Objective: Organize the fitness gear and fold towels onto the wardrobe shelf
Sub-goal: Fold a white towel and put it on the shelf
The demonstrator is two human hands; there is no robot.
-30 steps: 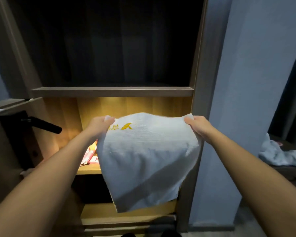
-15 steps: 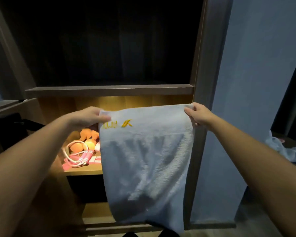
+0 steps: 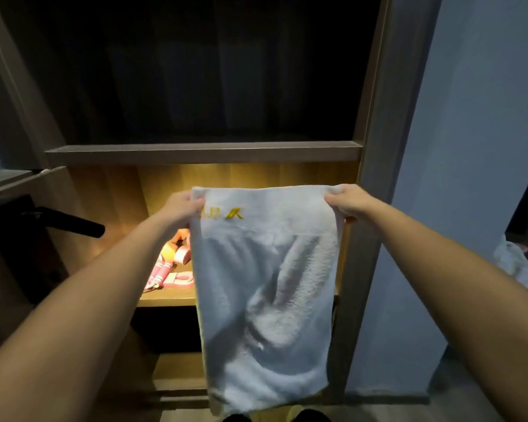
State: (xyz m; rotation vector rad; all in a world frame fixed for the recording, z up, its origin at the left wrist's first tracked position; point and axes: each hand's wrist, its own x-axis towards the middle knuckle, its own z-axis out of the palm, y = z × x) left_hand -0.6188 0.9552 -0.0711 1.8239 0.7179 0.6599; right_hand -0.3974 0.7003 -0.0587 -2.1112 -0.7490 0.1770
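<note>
Pinching towel (image 3: 265, 300) top corners with left hand (image 3: 182, 208) and right hand (image 3: 346, 201), both closed on it; hanging full-length before lit shelf (image 3: 165, 300). Judged soft, light, floppy, non-slip; best held by corners, bottom brought up to fold.

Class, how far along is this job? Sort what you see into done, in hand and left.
Done: pink and orange fitness gear lies on the lit shelf. In hand: left hand and right hand each pinch a top corner of the white towel, hanging open. Left: folding and shelving it; the pale cloth at far right may be another towel.
</note>
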